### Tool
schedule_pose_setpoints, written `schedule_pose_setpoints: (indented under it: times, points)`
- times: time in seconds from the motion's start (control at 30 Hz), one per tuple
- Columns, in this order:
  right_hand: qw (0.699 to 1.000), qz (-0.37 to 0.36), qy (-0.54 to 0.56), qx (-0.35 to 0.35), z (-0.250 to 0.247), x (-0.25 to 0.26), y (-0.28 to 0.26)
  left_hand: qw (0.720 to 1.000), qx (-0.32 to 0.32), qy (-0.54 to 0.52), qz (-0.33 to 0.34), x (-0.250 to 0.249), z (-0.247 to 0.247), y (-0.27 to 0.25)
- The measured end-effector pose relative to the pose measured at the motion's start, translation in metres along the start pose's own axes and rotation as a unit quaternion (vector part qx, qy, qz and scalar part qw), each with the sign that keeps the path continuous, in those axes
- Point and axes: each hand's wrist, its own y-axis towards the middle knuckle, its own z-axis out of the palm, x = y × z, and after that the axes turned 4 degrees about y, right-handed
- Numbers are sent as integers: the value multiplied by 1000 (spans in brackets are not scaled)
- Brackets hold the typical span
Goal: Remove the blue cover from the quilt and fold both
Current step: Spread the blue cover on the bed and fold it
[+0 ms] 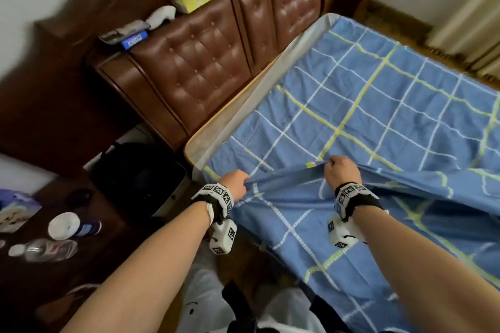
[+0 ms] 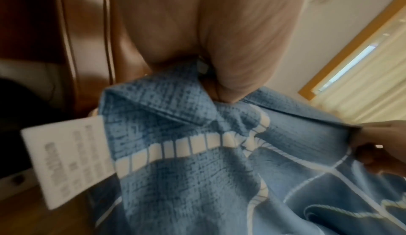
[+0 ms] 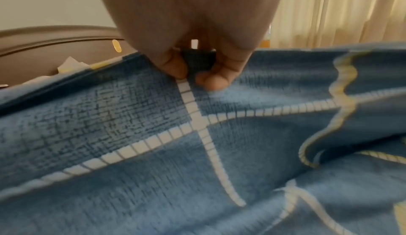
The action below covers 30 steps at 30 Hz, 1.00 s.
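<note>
A blue cover (image 1: 351,105) with white and yellow-green check lines lies spread over the bed. Its near edge is lifted into a taut ridge between my two hands. My left hand (image 1: 238,180) grips the edge near the bed's corner, and in the left wrist view the left hand (image 2: 219,86) pinches bunched blue cloth (image 2: 186,160) beside a white care label (image 2: 66,162). My right hand (image 1: 338,167) pinches the same edge further right; in the right wrist view the right hand (image 3: 197,75) has thumb and finger closed on the hem of the cover (image 3: 153,152). No quilt shows.
A brown padded headboard (image 1: 205,62) stands at the far left of the bed, with tissues and small boxes on its ledge. A dark bedside table (image 1: 54,238) at left carries bottles. Cream curtains (image 1: 473,21) hang beyond the bed. A dark bag (image 1: 135,176) sits by the bed corner.
</note>
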Motion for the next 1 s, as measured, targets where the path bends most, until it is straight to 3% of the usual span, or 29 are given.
schedule_pose_setpoints:
  times: [0.13,0.27,0.33,0.4,0.57,0.73,1.0]
  points:
    - [999,-9,-26,20,59,50,18,995,84,-41,-24,62,35,20]
    - [990,-89,-51,94,141,125,31,980,152,-87,-96,151,57,21]
    - [983,-124,-49,129,183,169,36,971,144,-113,-155,199,57,20]
    - [982,-123,-46,138,219,199,44,964,95,-130,-210,243,54,27]
    - [985,-73,-84,132,286,190,72,948,35,-207,-237,293,70,73]
    - [972,-112,-105,177,354,181,107,937,16,-228,-266,310,114,125]
    - [963,-148,-134,181,426,188,146,929,21,-297,-220,324,164,204]
